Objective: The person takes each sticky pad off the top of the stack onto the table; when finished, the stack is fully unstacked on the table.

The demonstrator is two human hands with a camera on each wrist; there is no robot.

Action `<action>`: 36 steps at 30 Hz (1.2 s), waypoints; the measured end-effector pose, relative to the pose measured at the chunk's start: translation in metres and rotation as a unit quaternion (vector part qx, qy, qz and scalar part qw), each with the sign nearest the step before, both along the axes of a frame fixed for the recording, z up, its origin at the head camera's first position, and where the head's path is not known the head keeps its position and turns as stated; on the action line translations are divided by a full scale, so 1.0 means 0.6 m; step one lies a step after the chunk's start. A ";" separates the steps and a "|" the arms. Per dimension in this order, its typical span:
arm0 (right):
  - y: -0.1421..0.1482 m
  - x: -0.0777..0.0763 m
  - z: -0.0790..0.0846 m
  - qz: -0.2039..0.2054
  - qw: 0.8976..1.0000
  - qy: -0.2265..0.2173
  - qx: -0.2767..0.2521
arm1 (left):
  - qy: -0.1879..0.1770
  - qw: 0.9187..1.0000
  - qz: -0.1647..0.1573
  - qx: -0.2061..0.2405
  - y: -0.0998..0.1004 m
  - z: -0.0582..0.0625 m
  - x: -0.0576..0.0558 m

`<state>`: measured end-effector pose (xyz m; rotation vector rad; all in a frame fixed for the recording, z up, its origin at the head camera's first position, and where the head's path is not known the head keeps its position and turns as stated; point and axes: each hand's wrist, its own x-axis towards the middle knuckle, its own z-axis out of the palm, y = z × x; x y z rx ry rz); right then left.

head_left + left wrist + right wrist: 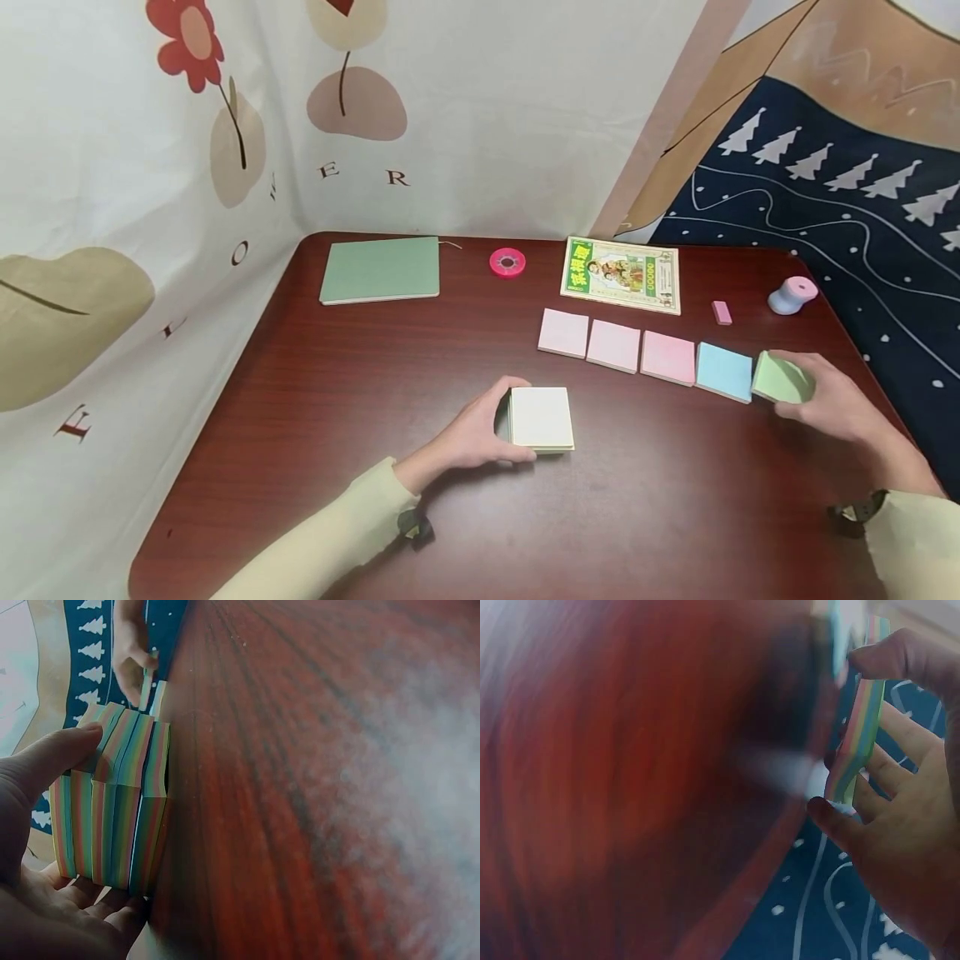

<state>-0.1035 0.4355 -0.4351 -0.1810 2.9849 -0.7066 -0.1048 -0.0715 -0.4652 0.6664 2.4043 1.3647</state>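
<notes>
My left hand (474,429) grips a stack of square sticky note pads (542,417) with a pale top sheet, near the middle of the table. In the left wrist view, the stack's striped, many-coloured edges (116,802) lie between thumb and fingers. At the table's right side, my right hand (840,402) holds a green-topped sticky note pad (780,379) by its edges. That pad is at the right end of a row, beside a blue pad (723,371). Leftward come a pink pad (667,358) and two paler pink pads (613,345).
Along the back lie a green notebook (380,271), a pink ring-shaped roll (507,262) and an illustrated booklet (621,277). A small pink block (722,312) and a pink-and-blue spool-shaped object (792,295) are behind the right hand. Printed cloths hang behind and beside the table.
</notes>
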 end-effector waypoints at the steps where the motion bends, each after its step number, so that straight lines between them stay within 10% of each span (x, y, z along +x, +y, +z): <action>1: 0.006 -0.001 -0.004 -0.002 1.000 -0.006 0.004 | 0.000 1.000 0.000 0.000 0.000 0.000 0.000; 27: 0.012 -0.011 -0.003 0.028 0.998 -0.057 0.023 | 0.009 1.000 -0.003 0.004 0.000 -0.002 0.000; 36: -0.062 -0.015 0.043 0.071 0.996 0.046 0.026 | 0.011 1.000 -0.002 0.006 -0.002 0.000 0.000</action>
